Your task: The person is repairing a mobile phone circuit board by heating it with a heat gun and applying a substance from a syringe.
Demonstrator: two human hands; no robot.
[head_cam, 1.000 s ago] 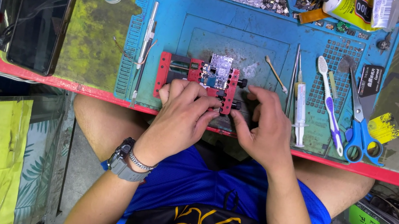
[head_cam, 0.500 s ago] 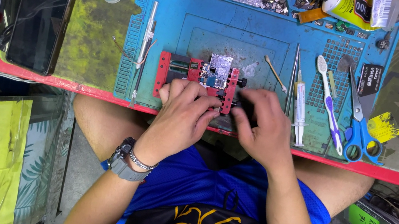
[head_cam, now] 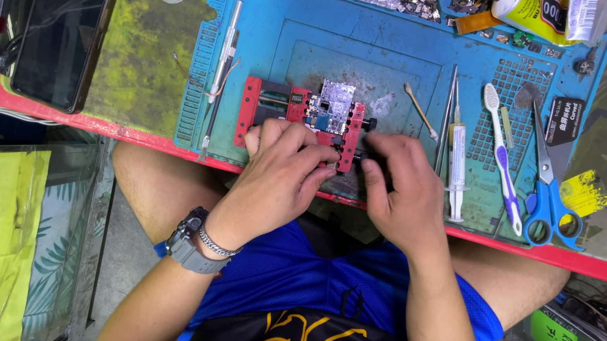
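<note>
Here the red board holder (head_cam: 302, 119), laid lengthwise across the blue mat (head_cam: 272, 49), is gripped at its near edge by the left hand (head_cam: 280, 171), while the right hand's (head_cam: 398, 191) fingers are pinched on its right-end knobs.

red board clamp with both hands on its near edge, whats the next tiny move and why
Probably a small turn of the black knob with the right hand, while the left hand steadies the red clamp: the circuit board sits in it and the fingers are already at that end.
</note>
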